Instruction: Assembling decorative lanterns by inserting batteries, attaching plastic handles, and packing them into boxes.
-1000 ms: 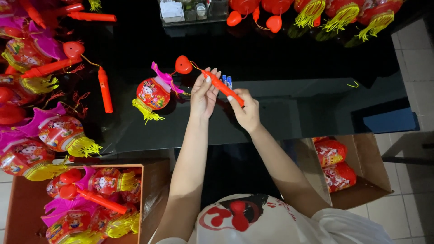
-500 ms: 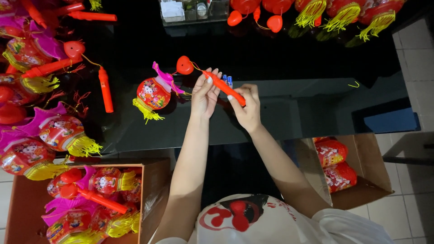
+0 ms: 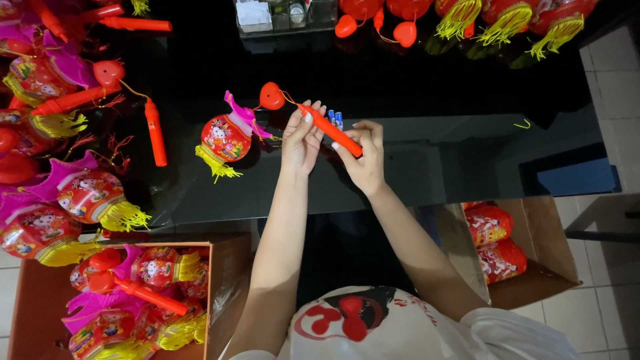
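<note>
**Boxes below the desk, a clear case at its far edge**

A brown cardboard box [image 3: 223, 267] sits below the desk's [image 3: 427, 167] near-left corner, full of red and pink lanterns. Another open cardboard box [image 3: 533, 267] sits below the near-right edge. A clear plastic case [image 3: 283, 17] with white labels stands at the far edge.

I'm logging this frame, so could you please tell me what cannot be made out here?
Head view, the only one:
- Small blue things behind the orange stick: mostly hidden by the stick and both hands; kind unclear.
- Left hand and right hand: palms face away, so each grip on the stick is partly hidden.
- Clear tray at the top: cut by the edge, contents too small.
- Right-hand box: the table covers part of it.
</note>
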